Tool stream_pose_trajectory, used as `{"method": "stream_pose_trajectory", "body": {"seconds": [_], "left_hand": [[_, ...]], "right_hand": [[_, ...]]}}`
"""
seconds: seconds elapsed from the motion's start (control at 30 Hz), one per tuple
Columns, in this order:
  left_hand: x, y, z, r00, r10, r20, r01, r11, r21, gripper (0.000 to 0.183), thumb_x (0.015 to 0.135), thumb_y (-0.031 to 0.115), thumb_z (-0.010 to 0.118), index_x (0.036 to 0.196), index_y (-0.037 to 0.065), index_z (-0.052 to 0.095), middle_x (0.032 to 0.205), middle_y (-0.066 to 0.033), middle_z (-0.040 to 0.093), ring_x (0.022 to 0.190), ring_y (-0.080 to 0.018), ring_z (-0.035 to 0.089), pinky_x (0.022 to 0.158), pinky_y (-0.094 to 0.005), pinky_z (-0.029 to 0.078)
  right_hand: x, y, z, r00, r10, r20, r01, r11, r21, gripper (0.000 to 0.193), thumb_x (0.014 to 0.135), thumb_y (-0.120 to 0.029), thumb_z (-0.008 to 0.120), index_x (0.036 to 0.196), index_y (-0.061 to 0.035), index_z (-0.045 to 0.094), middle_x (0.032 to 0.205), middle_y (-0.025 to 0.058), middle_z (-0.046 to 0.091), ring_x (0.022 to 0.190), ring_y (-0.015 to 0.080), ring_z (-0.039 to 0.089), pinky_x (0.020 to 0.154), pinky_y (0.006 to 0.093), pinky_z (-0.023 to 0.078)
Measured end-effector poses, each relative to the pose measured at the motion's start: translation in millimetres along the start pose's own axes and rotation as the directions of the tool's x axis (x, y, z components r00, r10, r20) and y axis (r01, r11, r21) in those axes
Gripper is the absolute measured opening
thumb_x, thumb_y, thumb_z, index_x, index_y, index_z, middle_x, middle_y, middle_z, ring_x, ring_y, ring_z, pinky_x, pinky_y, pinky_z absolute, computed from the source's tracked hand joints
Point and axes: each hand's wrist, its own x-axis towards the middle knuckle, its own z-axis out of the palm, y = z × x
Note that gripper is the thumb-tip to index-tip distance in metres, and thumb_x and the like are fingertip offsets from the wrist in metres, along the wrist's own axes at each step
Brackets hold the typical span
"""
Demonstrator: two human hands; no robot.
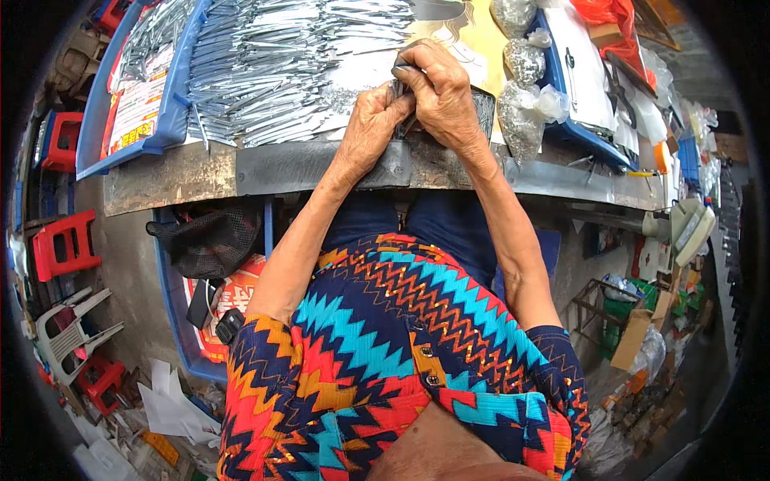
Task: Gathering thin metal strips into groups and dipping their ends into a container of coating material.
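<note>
My left hand and my right hand meet over the front edge of the worktable. Both are closed, with fingers and thumbs pressed together around a small dark piece. The fingers cover most of that piece, so its kind cannot be made out. Just left of my hands, thin silvery metal strips lie in long loose piles. To the right of my hands are several clear plastic bags of small greyish parts. A dark metal strip covers the table edge below my wrists.
A blue tray with more metal strips stands at the left, another blue tray at the right. A red plastic bag lies far right. Beneath the table is a blue crate with a black mesh bag. Red stools stand left.
</note>
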Motion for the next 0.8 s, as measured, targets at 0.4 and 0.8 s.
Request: {"method": "stream_pose_trajectory", "body": {"seconds": [0.4,0.8], "left_hand": [[0,-6,-3,0.994,-0.055,0.091,0.061,0.996,-0.068,0.029,0.087,0.029,0.056,0.081,0.0,0.057,0.071,0.001,0.056,0.067,-0.0063,0.051,0.062,-0.0204,0.042],[-2,9,0,1.0,-0.028,-0.01,0.029,0.992,0.126,0.021,0.086,0.018,0.052,0.076,-0.001,0.051,0.064,0.0023,0.048,0.062,-0.0044,0.039,0.053,-0.0237,0.037]], "right_hand": [[19,12,-22,0.934,0.054,0.353,-0.096,0.99,0.102,0.013,0.073,-0.012,0.058,0.078,-0.0005,0.055,0.073,0.0129,0.053,0.074,0.0315,0.054,0.068,0.0379,0.042],[7,10,-8,0.955,-0.281,0.091,0.293,0.939,-0.18,0.014,0.064,-0.012,0.059,0.073,-0.0047,0.051,0.072,0.0085,0.052,0.072,0.0286,0.052,0.069,0.0382,0.04]]}}
